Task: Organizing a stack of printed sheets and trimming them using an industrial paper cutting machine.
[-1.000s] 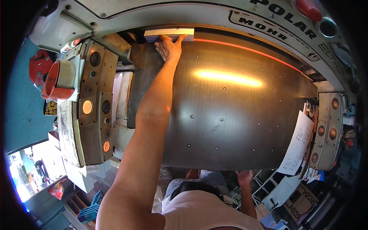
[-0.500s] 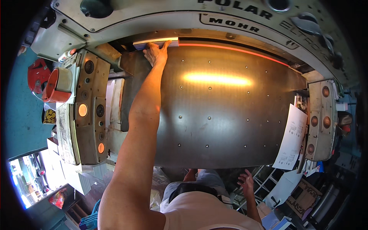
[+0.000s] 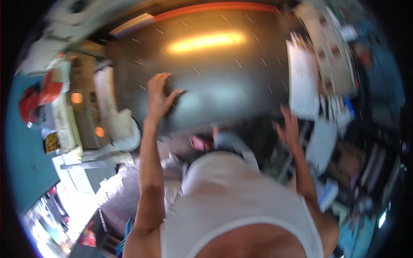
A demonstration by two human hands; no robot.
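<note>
Our left hand (image 3: 160, 98) is spread apart above the dark metal counter (image 3: 219, 96); our right hand (image 3: 290, 128), likewise spread, is near its front right corner. The paper stack (image 3: 132, 25), blurred, lies at its far left.

Top (image 3: 241, 187): white, sleeveless, rounded neckline (image 3: 241, 219); lower centre of the frame. Legwear (image 3: 235, 142): pale grey-blue, blurred; centre of the frame. Left arm (image 3: 150, 172) and right arm (image 3: 304, 176): bare to the shoulder. Left hand (image 3: 159, 98) and right hand (image 3: 291, 129): bare.
</note>
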